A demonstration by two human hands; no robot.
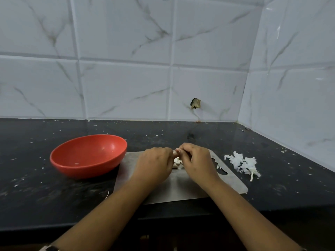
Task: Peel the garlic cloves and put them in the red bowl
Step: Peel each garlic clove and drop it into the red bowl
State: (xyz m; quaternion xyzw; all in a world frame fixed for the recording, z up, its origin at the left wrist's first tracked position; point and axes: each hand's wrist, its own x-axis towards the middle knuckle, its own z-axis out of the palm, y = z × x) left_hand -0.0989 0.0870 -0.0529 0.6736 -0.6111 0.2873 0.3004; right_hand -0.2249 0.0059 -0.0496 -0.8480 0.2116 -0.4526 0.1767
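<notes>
Both forearms come in from the near edge of my feed and meet over the middle of the counter (36,196), a black stone top dusted with pale flecks of skin. My left hand (154,163) and right hand (195,160) are knuckles-up, fingers curled in tight, and their fingertips come together on one garlic clove (175,152). Only a small pale bit of it shows in the gap between them, so I cannot tell how much skin it carries. Each hand pinches it from its own side.

Just under that gap, a few more garlic cloves (177,162) lie in a small heap on a steel chopping board (181,185). The board lies flat on the counter, and both hands hang above its far half. A handle cut-out near its right edge is partly hidden by my right hand.

Left of the board stands the red bowl (87,156), upright, with its right rim just beside the board's far left corner; I cannot tell whether they touch. Inside I can make out only a white scrap or two on the bottom.

Right of the board, apart from it, a pile of white garlic skins (241,163) sits on the counter, with a bit of stalk at its near end.

Beyond everything, the white marbled tile wall (126,69) runs along the far side and turns the corner on the right. One tile has a broken hole (195,103) low down, above the counter's far edge.
</notes>
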